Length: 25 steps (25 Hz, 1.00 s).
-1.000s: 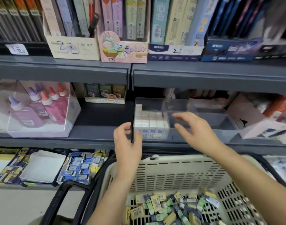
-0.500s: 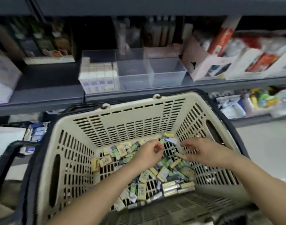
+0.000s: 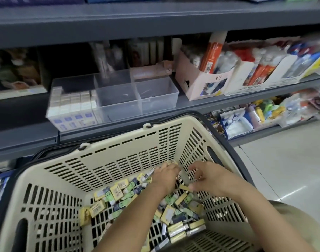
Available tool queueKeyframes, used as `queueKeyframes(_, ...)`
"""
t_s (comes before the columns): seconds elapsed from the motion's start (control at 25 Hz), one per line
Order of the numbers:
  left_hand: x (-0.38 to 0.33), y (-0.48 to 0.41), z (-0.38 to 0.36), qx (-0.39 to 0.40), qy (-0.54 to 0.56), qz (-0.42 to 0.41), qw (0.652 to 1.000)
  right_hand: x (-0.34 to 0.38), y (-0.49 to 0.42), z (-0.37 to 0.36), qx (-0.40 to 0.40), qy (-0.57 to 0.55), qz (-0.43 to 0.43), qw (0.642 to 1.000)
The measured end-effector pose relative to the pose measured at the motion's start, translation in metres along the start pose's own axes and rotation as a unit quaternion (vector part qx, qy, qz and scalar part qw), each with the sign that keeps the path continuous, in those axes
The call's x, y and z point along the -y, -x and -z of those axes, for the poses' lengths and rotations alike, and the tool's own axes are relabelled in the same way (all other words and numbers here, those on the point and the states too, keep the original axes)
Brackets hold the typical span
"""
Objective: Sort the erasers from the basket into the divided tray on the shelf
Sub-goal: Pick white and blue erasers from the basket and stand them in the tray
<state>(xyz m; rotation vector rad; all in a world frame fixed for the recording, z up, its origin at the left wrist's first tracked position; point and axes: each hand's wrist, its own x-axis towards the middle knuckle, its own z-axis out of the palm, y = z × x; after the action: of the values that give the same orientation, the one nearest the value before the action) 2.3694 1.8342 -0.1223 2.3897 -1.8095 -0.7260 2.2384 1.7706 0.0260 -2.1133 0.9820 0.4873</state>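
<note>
A cream slotted basket (image 3: 119, 142) holds a heap of small yellow, green and dark wrapped erasers (image 3: 117, 192). Both hands are inside it near its far right corner. My left hand (image 3: 165, 176) has its fingers curled on a yellowish eraser (image 3: 171, 162) against the far wall. My right hand (image 3: 208, 177) pinches a yellow eraser (image 3: 184, 187) just above the heap. On the shelf behind stands the clear divided tray (image 3: 155, 91). Its left compartment is packed with white boxed erasers (image 3: 73, 104); the middle and right compartments show bare plastic.
The basket's black handle (image 3: 223, 140) curves along its right rim. A pink carton (image 3: 197, 82) and white boxes of stationery (image 3: 255, 75) stand right of the tray. The lower shelf (image 3: 246, 137) carries more packets. Pale floor (image 3: 292, 160) lies to the right.
Both hands came down from the tray on the shelf into the basket, then shifted toward its far right corner and took hold of erasers. The view tilted downward.
</note>
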Motion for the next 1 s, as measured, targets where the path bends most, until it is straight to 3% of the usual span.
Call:
queueKeyframes(0.24, 0.013, 0.005, -0.007, -0.035, -0.074, 0.020, 0.996, 0.003, 0.002, 0.000, 0.006, 0.035, -0.002, 0.999)
queueKeyframes(0.36, 0.026, 0.020, -0.004, -0.057, -0.087, -0.010, 0.995, 0.004, 0.002, -0.001, 0.009, 0.036, -0.009, 0.999)
queueKeyframes(0.52, 0.044, 0.056, 0.014, -0.153, 0.018, -0.012, 0.988, 0.007, 0.003, -0.002, 0.023, 0.067, -0.008, 0.997)
queueKeyframes(0.64, 0.051, 0.070, 0.027, -0.191, 0.185, 0.062, 0.962, 0.010, 0.004, -0.004, 0.038, 0.092, -0.011, 0.995)
queueKeyframes(0.72, 0.052, 0.069, 0.029, -0.174, 0.241, 0.099, 0.950, 0.011, 0.005, -0.005, 0.036, 0.108, -0.016, 0.993)
queueKeyframes(0.84, 0.039, 0.062, 0.012, -0.079, 0.221, 0.074, 0.969, 0.009, 0.005, -0.006, 0.032, 0.112, -0.022, 0.993)
queueKeyframes(1.0, 0.010, 0.045, -0.007, 0.028, 0.074, 0.075, 0.994, 0.007, 0.003, -0.006, 0.012, 0.099, -0.015, 0.995)
